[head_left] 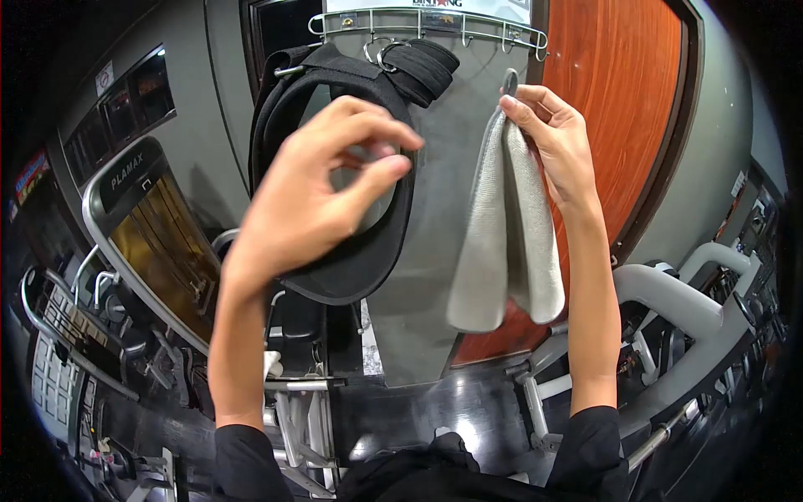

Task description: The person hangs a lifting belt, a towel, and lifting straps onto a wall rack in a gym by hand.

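Note:
My right hand [552, 130] pinches a light grey cloth [485, 243] near its top, just below a small hanging loop [509, 82]. The cloth hangs down in folds in front of the wall and the wooden door. My left hand [322, 180] is raised and slightly blurred, its fingers curved and a gap between thumb and fingertips, with nothing in it. Behind it hangs a wide black padded belt [347, 276], partly hidden by the hand. A rolled black strap with metal rings [425, 71] hangs beside the belt, below the hook rack.
A metal hook rack [502, 32] is fixed to the grey wall [427, 276]. At right is a reddish wooden door [615, 109]. Gym machines stand on both sides, including a weight-stack machine [125, 176] at left and a thick grey frame [669, 297] at right.

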`<state>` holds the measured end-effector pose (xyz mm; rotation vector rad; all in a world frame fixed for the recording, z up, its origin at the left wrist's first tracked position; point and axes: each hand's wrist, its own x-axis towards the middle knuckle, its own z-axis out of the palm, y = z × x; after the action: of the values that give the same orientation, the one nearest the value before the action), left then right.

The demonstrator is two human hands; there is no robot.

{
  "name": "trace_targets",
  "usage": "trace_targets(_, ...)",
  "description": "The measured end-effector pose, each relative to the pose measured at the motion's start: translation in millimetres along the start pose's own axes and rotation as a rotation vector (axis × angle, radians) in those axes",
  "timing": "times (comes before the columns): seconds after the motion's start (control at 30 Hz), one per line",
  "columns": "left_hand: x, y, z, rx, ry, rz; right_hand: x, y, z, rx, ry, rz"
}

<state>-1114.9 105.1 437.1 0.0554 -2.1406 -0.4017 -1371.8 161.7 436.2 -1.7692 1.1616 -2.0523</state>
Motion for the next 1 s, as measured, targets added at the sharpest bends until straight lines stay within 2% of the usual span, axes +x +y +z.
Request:
trace_targets(0.2, 50.3, -13.0, 59.7, -0.184, 0.221, -0.099, 21.0, 8.1, -9.1, -0.005, -0.08, 0.011)
trace_targets(0.27, 72.0, -16.3, 68.7, -0.049, 0.33, -0.144, 31.5, 12.8, -11.1, -0.005, -0.128, -0.042)
trace_targets(0.33, 85.4, -20.4, 74.6, 0.042, 0.346, -0.155, 39.7, 13.1, -13.7, -0.014, -0.183, -0.039)
trace_targets(0.4, 96.2, -30.1, 78.4, 0.118, 0.353, -0.087, 46.9, 16.4, -15.3, -0.019, -0.24, -0.036)
trace_targets(0.47, 102.5, -30.9, 76.3, 0.143, 0.326, -0.16, 55.9, 22.6, -18.1, -0.019, -0.282, -0.041)
trace_targets(0.6, 109.1, -38.4, 72.0, 0.351, 0.35, -0.159, 74.1, 39.4, -12.6, 0.05, -0.319, -0.098)
trace_targets(0.8, 128.4, -52.3, 55.6, 0.651, 0.479, -0.274, 100.6, 50.3, 23.6, 0.213, -0.257, -0.05)
trace_targets(0.9, 143.9, -57.3, 43.4, 0.723, 0.45, -0.371, 120.9, 56.5, 40.2, 0.088, -0.092, -0.188)
trace_targets(1.0, 159.6, -59.9, 32.5, 0.82, 0.365, -0.482, 126.5, 53.2, 45.1, -0.064, 0.021, -0.178)
